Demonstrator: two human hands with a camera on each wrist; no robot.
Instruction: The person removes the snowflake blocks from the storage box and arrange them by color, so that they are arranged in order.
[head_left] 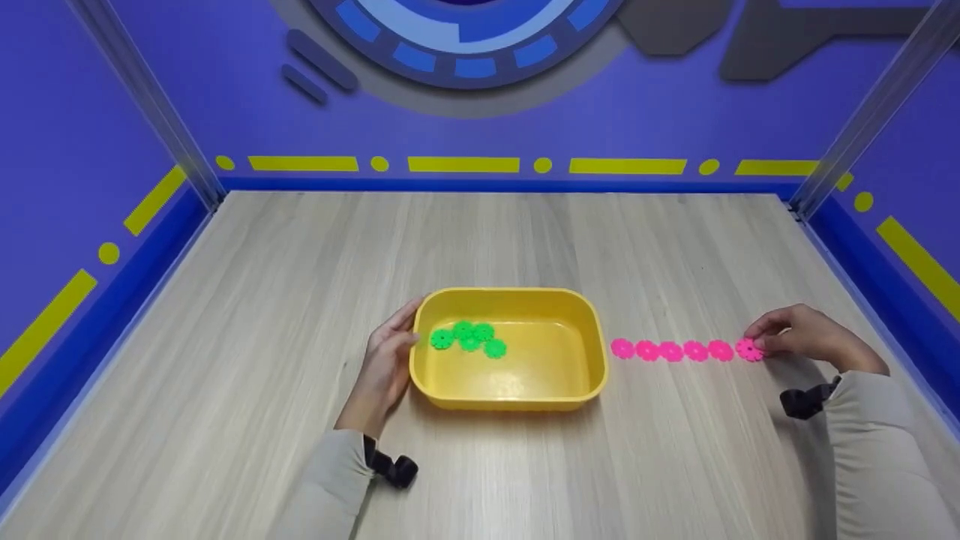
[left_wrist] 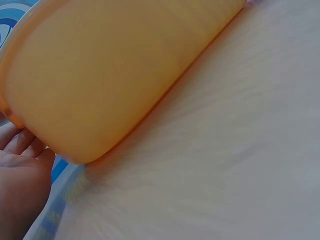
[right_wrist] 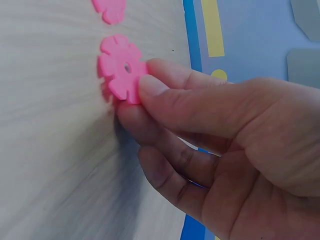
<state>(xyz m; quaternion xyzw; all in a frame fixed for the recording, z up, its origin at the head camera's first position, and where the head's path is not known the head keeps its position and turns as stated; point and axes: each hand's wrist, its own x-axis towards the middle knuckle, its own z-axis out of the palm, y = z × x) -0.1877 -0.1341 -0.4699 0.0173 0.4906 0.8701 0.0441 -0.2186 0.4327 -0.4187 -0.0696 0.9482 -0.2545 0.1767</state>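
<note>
My right hand (head_left: 806,337) pinches a pink flower-shaped plastic piece (right_wrist: 120,67) between thumb and fingers, at the right end of a row of pink pieces (head_left: 671,351). The held piece has notched edges and a small center hole, and it sits close over the table, slightly tilted. At the left end of a yellow plastic tub (head_left: 510,403), my left hand (head_left: 386,367) grips the wall, thumb at the rim and fingers around the outside. Several green flower-shaped pieces (head_left: 469,342) lie inside the tub, toward its left side.
The pink row runs across the light wood table (head_left: 480,480) from just beside the tub's right wall. Blue panels (head_left: 480,135) with yellow marks stand along the back and both sides. A black camera is strapped to each wrist.
</note>
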